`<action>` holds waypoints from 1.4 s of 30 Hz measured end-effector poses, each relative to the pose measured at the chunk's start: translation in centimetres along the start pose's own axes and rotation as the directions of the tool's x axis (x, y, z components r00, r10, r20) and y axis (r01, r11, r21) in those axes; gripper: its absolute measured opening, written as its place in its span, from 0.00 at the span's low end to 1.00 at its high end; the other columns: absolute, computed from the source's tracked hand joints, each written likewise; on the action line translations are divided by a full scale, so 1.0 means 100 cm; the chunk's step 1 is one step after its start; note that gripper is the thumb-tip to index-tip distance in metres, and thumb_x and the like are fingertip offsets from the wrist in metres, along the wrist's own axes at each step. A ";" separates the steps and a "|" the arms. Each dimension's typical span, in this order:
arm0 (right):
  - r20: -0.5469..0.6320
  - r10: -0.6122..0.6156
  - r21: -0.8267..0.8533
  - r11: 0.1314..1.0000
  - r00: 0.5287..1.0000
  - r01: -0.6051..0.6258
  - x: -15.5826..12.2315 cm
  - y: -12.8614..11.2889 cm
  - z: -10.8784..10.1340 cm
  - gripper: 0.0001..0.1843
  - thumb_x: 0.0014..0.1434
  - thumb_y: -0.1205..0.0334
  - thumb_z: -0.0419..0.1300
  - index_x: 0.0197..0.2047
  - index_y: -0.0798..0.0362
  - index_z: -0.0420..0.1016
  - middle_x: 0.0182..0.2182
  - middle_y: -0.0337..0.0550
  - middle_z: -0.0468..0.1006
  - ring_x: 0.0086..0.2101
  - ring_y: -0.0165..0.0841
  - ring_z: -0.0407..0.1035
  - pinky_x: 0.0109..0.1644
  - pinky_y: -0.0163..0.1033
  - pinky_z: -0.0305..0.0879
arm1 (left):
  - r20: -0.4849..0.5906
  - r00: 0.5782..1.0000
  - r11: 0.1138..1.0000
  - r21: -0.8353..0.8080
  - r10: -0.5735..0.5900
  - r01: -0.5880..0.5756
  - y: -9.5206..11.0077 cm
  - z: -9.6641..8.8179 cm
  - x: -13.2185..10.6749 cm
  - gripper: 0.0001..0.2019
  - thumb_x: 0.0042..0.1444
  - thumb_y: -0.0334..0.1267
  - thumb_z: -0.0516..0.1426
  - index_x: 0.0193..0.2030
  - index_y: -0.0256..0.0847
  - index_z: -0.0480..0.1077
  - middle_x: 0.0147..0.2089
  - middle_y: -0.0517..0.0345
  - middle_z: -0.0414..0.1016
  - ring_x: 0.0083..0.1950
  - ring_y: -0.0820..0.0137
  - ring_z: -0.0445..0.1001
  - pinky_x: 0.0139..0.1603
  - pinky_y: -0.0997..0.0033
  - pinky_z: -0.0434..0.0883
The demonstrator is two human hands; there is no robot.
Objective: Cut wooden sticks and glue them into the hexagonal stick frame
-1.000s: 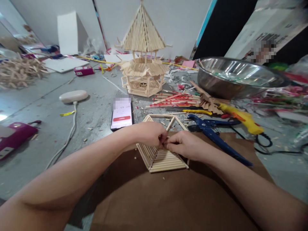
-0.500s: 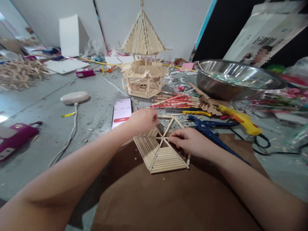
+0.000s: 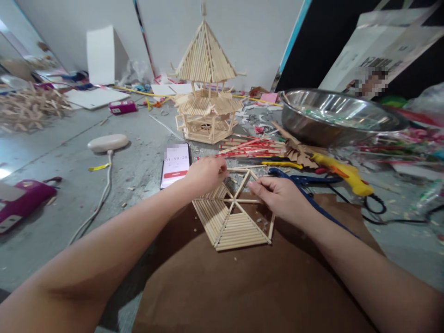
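Observation:
A six-sided frame of thin wooden sticks (image 3: 243,233) lies before me, with spokes meeting in its middle. Rows of sticks fill its near and left panels; the right-hand panels are open. My left hand (image 3: 207,175) is curled at the far left edge of this frame, its fingertips partly hidden. Over the right side of the frame, my right hand (image 3: 281,196) has its thumb and forefinger pressed together, and whatever they hold is too small to tell. Brown paper (image 3: 243,291) is spread under the frame.
A stick pagoda (image 3: 207,58) stands behind, near a phone (image 3: 175,162) and red-marked sticks (image 3: 253,147). At right are blue pliers (image 3: 312,200), a yellow glue gun (image 3: 342,172) and a steel basin (image 3: 312,127). A white device (image 3: 108,143) with a cable lies left.
My right hand has moved up and right from the frame's centre, uncovering the spoke there. My left hand stays at the far left edge.

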State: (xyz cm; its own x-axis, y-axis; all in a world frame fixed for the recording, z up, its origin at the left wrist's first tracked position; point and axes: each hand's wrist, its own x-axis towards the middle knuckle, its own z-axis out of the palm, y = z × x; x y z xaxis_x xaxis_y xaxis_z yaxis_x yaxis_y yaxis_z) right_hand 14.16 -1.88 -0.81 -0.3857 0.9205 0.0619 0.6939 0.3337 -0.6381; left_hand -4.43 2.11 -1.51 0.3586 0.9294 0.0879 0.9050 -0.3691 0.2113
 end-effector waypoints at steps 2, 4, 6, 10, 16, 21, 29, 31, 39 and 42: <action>-0.048 -0.003 -0.015 1.000 0.999 0.003 0.002 0.002 -0.003 0.19 0.52 0.51 0.46 0.20 0.56 0.65 0.16 0.35 0.62 0.20 0.23 0.55 0.23 0.30 0.51 | -0.011 1.000 1.000 -0.004 0.013 -0.013 0.000 0.001 0.000 0.10 0.49 0.40 0.47 0.31 0.40 0.66 0.33 0.55 0.69 0.35 0.69 0.66 0.36 0.68 0.62; -0.124 0.006 0.001 1.000 0.992 -0.006 0.004 0.005 -0.007 0.16 0.51 0.53 0.48 0.26 0.56 0.68 0.20 0.36 0.66 0.21 0.24 0.57 0.25 0.31 0.53 | -0.024 0.999 1.000 -0.006 0.025 -0.025 0.000 0.002 -0.001 0.10 0.49 0.39 0.47 0.32 0.40 0.67 0.33 0.55 0.69 0.35 0.69 0.65 0.37 0.68 0.62; -0.225 0.042 0.033 0.999 0.973 -0.035 0.007 0.011 -0.012 0.12 0.50 0.56 0.50 0.31 0.54 0.68 0.24 0.37 0.69 0.21 0.24 0.58 0.26 0.31 0.55 | -0.046 0.998 0.999 -0.004 0.035 -0.035 0.000 0.003 -0.001 0.09 0.48 0.38 0.47 0.32 0.40 0.67 0.33 0.55 0.69 0.36 0.68 0.65 0.38 0.68 0.62; -0.400 0.129 0.089 0.991 0.908 -0.102 0.014 0.028 -0.022 0.09 0.46 0.62 0.51 0.32 0.54 0.68 0.25 0.38 0.70 0.20 0.24 0.58 0.24 0.31 0.55 | -0.076 0.995 0.998 0.009 0.061 -0.061 -0.001 0.006 0.000 0.09 0.49 0.36 0.47 0.31 0.40 0.67 0.33 0.55 0.69 0.36 0.68 0.65 0.38 0.68 0.62; -0.462 0.184 0.197 0.975 0.867 -0.102 0.025 0.052 -0.032 0.12 0.48 0.65 0.45 0.34 0.56 0.66 0.25 0.39 0.70 0.19 0.24 0.58 0.23 0.31 0.55 | -0.108 0.992 0.998 0.007 0.060 -0.060 -0.002 0.010 0.000 0.10 0.50 0.37 0.47 0.33 0.40 0.67 0.34 0.54 0.69 0.38 0.68 0.65 0.41 0.68 0.61; -0.393 0.099 -0.190 0.964 0.914 -0.186 0.024 0.050 -0.034 0.14 0.52 0.63 0.44 0.37 0.54 0.67 0.25 0.39 0.71 0.26 0.28 0.63 0.31 0.34 0.57 | -0.127 0.991 0.999 0.022 0.049 -0.047 -0.004 0.012 -0.001 0.12 0.51 0.39 0.47 0.39 0.38 0.65 0.39 0.52 0.68 0.41 0.67 0.65 0.43 0.67 0.61; 0.070 -0.171 -0.781 0.604 0.983 0.161 0.032 0.040 -0.031 0.10 0.51 0.62 0.51 0.31 0.50 0.73 0.35 0.43 0.71 0.39 0.34 0.59 0.39 0.37 0.51 | -0.056 0.997 0.998 0.032 0.048 -0.046 -0.006 0.012 -0.001 0.13 0.51 0.40 0.47 0.40 0.38 0.65 0.40 0.51 0.69 0.42 0.66 0.65 0.44 0.66 0.60; 0.086 -0.170 -0.798 0.578 0.982 0.170 0.036 0.037 -0.028 0.10 0.50 0.64 0.50 0.28 0.52 0.73 0.34 0.45 0.71 0.39 0.36 0.59 0.38 0.38 0.51 | -0.058 0.996 0.997 0.021 0.069 -0.068 -0.006 0.013 0.000 0.13 0.51 0.40 0.47 0.39 0.38 0.66 0.40 0.51 0.69 0.41 0.67 0.65 0.44 0.67 0.61; 0.102 -0.139 -0.849 0.503 0.985 0.159 0.036 0.036 -0.023 0.11 0.53 0.66 0.47 0.32 0.58 0.69 0.34 0.50 0.70 0.37 0.36 0.59 0.35 0.38 0.50 | -0.089 0.990 0.994 0.025 0.106 -0.104 -0.006 0.017 -0.001 0.12 0.50 0.39 0.47 0.38 0.39 0.66 0.38 0.53 0.69 0.41 0.67 0.65 0.42 0.68 0.61; 0.109 -0.140 -0.854 0.493 0.984 0.165 0.033 0.037 -0.023 0.11 0.54 0.66 0.46 0.32 0.56 0.69 0.35 0.48 0.70 0.38 0.36 0.59 0.35 0.39 0.49 | -0.078 0.990 0.993 0.035 0.115 -0.113 -0.006 0.016 -0.001 0.12 0.50 0.39 0.47 0.38 0.39 0.66 0.39 0.53 0.69 0.41 0.66 0.65 0.43 0.67 0.61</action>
State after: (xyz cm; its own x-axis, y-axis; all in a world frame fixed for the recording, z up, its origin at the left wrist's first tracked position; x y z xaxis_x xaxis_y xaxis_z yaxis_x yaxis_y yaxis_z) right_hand 16.85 2.83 -1.20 -0.5430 0.8371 0.0663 0.7979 0.4897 0.3515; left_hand -4.62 2.27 -3.15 0.4416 0.8774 0.1878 0.8661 -0.4715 0.1661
